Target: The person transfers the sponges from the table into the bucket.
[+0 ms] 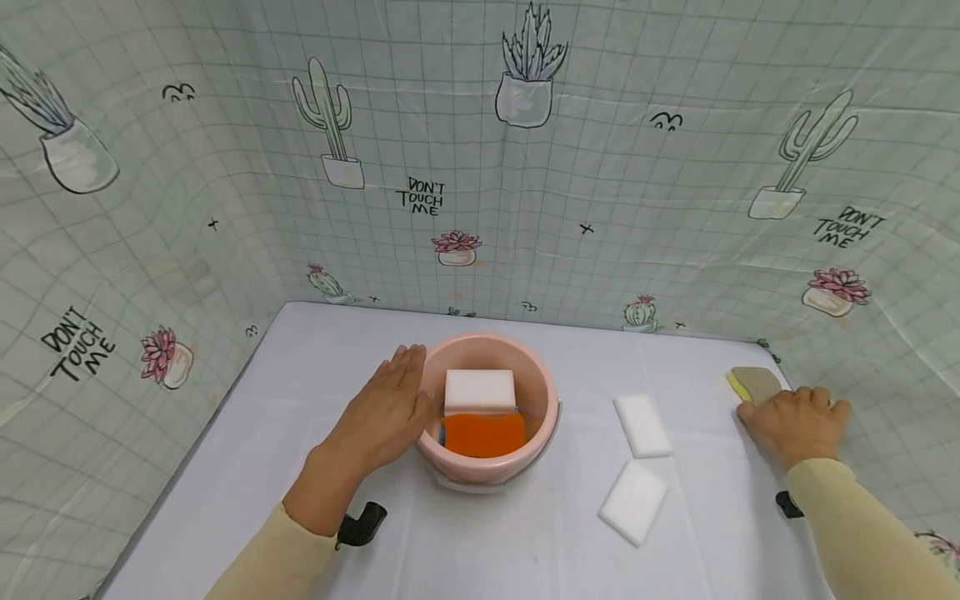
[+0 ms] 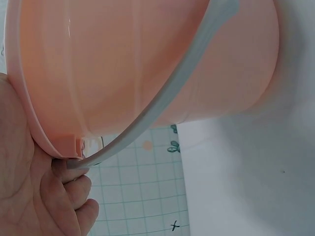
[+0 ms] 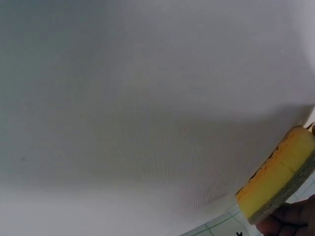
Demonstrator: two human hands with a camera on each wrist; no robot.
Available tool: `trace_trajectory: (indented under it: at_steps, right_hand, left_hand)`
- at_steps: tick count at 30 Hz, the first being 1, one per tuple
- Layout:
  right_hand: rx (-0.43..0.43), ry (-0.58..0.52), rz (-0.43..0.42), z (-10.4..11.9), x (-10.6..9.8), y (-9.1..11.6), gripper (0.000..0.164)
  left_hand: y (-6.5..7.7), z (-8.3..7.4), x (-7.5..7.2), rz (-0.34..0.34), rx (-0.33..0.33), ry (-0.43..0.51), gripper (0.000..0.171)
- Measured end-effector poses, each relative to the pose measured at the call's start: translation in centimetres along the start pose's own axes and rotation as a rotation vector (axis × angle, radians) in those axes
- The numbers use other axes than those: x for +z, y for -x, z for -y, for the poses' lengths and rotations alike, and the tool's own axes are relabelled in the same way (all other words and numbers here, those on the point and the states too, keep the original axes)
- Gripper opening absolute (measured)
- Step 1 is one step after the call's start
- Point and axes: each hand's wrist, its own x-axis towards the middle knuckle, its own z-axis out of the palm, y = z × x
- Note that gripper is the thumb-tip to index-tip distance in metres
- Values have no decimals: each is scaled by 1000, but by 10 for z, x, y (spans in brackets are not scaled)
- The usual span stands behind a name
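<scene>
My left hand [image 1: 386,408] rests along the left rim of a pink bucket [image 1: 551,383], its fingers nearly straight. Up close in the left wrist view, the palm lies against the rim, with the fingertips by the end of the grey handle [image 2: 167,93]. Inside the bucket are a white sponge block [image 1: 480,389] and an orange sponge [image 1: 484,435]. Over at the right edge of the table, my right hand [image 1: 806,425] grips a yellow sponge with a grey-brown scouring side [image 1: 757,383]. The right wrist view shows this sponge [image 3: 275,172] tilted, fingers at its scouring side.
Two white sponge blocks lie between the bucket and my right hand, the farther one [image 1: 643,426] above the nearer one [image 1: 633,502]. A white cloth covers the table [image 1: 330,358]. Behind and beside it hangs a checked curtain with cactus prints [image 1: 525,183].
</scene>
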Motion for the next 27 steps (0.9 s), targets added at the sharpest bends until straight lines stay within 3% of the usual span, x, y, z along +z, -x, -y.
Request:
trace_trajectory:
  at_steps: [5,13,27]
  right_hand:
    - [36,-78,-36,10,0,-5,52]
    - [-61,-53,-191,29,10,-18,36]
    - [-189,18,-265,65,4,-34,38]
  left_hand:
    - [1,0,1,2,-7,-4,66]
    - [1,0,1,2,-6,5,66]
    - [0,1,2,-16,-3,1,66]
